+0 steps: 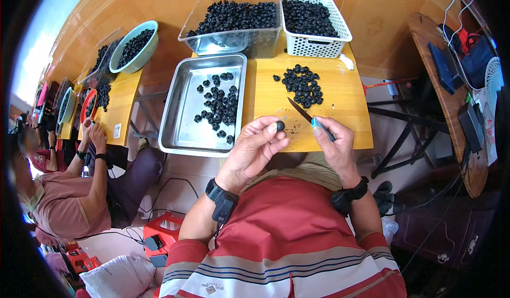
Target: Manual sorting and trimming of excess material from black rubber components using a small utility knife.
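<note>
biggest risk i see – the knife tip sits just beside the left hand, so a slip could nick a finger, or the bead could roll off the yellow board. left fingertips pinch one small black ring-shaped piece over the board's near edge – dark, round, matte. right hand is closed around the knife's blue handle.

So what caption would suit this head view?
Left hand pinches a black ring; right hand holds a small knife.
</note>
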`<state>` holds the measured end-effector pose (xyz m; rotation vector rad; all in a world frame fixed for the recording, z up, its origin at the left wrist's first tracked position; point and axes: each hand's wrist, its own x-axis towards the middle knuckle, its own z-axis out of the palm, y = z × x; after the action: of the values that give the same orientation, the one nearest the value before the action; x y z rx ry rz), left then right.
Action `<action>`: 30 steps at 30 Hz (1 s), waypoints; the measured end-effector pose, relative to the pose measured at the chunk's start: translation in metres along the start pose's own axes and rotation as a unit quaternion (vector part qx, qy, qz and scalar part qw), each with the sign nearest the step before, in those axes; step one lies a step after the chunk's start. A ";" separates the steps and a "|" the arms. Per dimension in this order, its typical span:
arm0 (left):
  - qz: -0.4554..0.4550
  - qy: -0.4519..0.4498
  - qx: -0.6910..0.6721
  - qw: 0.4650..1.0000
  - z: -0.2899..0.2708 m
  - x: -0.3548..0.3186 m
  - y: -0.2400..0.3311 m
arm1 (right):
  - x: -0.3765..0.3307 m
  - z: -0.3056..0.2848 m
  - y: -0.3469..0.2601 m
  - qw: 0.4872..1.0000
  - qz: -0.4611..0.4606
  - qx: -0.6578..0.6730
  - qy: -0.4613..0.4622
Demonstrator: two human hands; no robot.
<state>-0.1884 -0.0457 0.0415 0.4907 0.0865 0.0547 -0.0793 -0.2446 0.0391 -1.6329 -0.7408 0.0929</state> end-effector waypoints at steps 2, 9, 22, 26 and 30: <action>0.012 0.045 0.045 0.998 -0.003 -0.003 0.007 | -0.001 -0.001 0.005 1.000 0.009 0.001 0.009; 0.152 0.180 0.389 0.891 -0.027 -0.008 0.053 | 0.000 -0.019 0.037 0.996 0.049 -0.008 0.077; 0.252 0.202 0.735 0.596 -0.037 0.029 0.078 | 0.009 -0.035 0.072 0.989 0.057 -0.042 0.133; 0.251 0.107 0.798 0.537 -0.011 0.068 0.071 | 0.009 -0.036 0.081 0.987 0.082 0.000 0.137; 0.238 0.080 0.840 0.482 -0.033 0.125 0.064 | 0.006 -0.033 0.081 0.989 0.064 -0.014 0.132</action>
<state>-0.0690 0.0354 0.0345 2.5513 0.1705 0.6160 -0.0262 -0.2708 -0.0260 -1.6788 -0.4357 -0.0414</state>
